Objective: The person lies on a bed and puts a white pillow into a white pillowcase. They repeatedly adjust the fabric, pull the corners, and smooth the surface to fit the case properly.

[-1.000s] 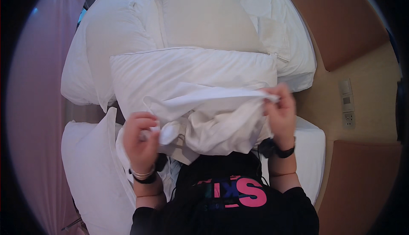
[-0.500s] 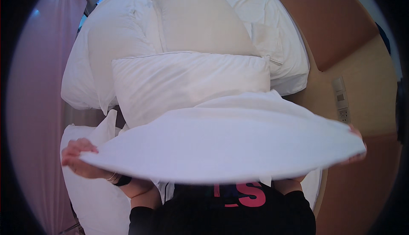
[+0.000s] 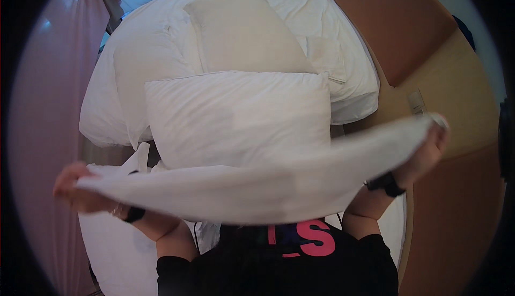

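— What do the hands have?

— A white cloth (image 3: 257,189), pulled out wide between them and blurred with motion. The left hand (image 3: 80,189) is closed on its left end, low at the left of the view; the right hand (image 3: 426,148) is closed on its right end, higher up at the right. Both wrists carry a dark band.

— And where does the cloth hang?

— In the air in front of the person's black shirt (image 3: 279,264), across the near edge of a white pillow (image 3: 238,116). It sags a little in the middle (possibly a pillowcase, though the blur makes that hard to tell).

— What lies under it?

— The pillow lies crosswise on the bed (image 3: 348,65), over a rumpled white duvet (image 3: 134,76). A second, cream pillow (image 3: 241,28) sits behind it, touching it. More white bedding (image 3: 112,248) shows below the left hand. A brown headboard panel (image 3: 397,22) curves along the right, and a pink curtain (image 3: 48,108) fills the left.
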A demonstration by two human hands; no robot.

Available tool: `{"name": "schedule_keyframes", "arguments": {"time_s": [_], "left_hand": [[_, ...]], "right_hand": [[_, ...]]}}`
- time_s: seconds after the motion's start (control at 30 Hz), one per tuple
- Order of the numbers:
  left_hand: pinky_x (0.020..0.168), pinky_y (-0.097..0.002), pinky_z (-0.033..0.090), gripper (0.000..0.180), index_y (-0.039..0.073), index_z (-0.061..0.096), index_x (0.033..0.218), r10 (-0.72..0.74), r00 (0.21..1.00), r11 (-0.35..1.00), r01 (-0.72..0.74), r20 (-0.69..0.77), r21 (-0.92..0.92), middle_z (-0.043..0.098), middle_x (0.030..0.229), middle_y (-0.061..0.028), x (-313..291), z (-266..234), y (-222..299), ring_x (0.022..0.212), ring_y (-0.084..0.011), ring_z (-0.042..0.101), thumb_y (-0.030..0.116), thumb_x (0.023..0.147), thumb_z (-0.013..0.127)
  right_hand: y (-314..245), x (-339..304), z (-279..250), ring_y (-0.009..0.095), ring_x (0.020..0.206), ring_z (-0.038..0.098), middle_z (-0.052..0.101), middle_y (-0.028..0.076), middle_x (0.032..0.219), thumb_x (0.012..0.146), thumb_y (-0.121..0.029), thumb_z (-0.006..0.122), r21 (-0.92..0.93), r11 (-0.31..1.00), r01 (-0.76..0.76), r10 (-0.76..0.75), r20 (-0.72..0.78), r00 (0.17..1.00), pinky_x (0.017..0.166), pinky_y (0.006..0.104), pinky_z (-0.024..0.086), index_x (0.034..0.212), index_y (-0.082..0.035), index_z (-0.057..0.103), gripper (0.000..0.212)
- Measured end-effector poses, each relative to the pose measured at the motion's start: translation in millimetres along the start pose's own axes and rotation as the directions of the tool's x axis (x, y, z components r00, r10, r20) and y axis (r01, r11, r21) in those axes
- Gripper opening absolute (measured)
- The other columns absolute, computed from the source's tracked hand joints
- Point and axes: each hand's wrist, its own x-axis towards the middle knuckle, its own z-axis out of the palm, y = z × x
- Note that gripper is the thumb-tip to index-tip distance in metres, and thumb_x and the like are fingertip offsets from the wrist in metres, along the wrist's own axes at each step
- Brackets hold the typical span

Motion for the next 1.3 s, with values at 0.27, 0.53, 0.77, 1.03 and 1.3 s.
{"name": "schedule_keyframes", "arguments": {"time_s": [0.27, 0.53, 0.77, 1.03, 1.3], "left_hand": [[0.058, -0.0271, 0.038, 0.046, -0.002, 0.059, 0.074, -0.329, 0.649, 0.828, 0.548, 0.686, -0.121, 0.047, 0.065, 0.0006, -64, 155, 6, 0.064, -0.0094, 0.040, 0.035, 0.101, 0.053], [0.073, -0.0321, 0.049, 0.032, -0.003, 0.059, 0.102, -0.209, 0.421, 0.938, 0.341, 0.883, 0.060, 0.064, 0.087, -0.0116, -186, 126, -31, 0.077, -0.0190, 0.061, 0.028, 0.093, 0.065], [0.073, -0.0253, 0.048, 0.024, 0.000, 0.057, 0.104, -0.368, -0.269, 0.537, 0.720, 0.890, 0.440, 0.062, 0.087, -0.0024, -242, -69, 15, 0.078, -0.0107, 0.058, 0.019, 0.093, 0.066], [0.075, -0.0213, 0.046, 0.024, 0.001, 0.061, 0.107, -0.316, -0.657, -0.010, 0.723, 0.684, 0.691, 0.065, 0.090, -0.0008, -261, -123, 19, 0.084, -0.0080, 0.059, 0.021, 0.094, 0.065], [0.074, -0.0229, 0.047, 0.021, 0.002, 0.065, 0.108, -0.367, -0.524, -0.039, 0.834, 0.769, 0.550, 0.067, 0.094, -0.0013, -246, -117, 21, 0.081, -0.0087, 0.060, 0.019, 0.095, 0.061]], "right_hand": [[147, -2, 78, 0.007, 0.081, 0.057, 0.065, 0.002, 0.089, 0.094, -0.015, 0.062, -0.229, 0.967, -0.109, 0.179, 0.313, 0.933, 0.074, 0.0205, 0.045, 0.115, 0.000, 0.062, 0.026], [195, -80, 39, 0.015, 0.092, 0.061, 0.066, 0.012, 0.108, 0.092, -0.014, 0.064, -0.522, 0.852, 0.039, 0.329, 0.592, 0.736, 0.084, 0.0306, 0.050, 0.128, 0.001, 0.053, 0.040], [125, -170, -72, 0.011, 0.092, 0.060, 0.066, 0.007, 0.106, 0.098, -0.019, 0.056, -0.535, 0.632, -0.560, 0.771, 0.503, 0.390, 0.082, 0.0272, 0.049, 0.121, 0.001, 0.054, 0.030], [117, -196, -143, 0.018, 0.116, 0.053, 0.058, 0.009, 0.126, 0.101, -0.022, 0.047, -0.383, 0.371, -0.846, 0.906, 0.348, 0.240, 0.101, 0.0287, 0.039, 0.131, -0.001, 0.050, 0.036], [111, -182, -151, 0.009, 0.099, 0.057, 0.067, 0.002, 0.107, 0.095, -0.015, 0.055, -0.756, 0.290, -0.587, 0.907, 0.412, -0.082, 0.090, 0.0265, 0.044, 0.112, 0.001, 0.063, 0.025]]}}
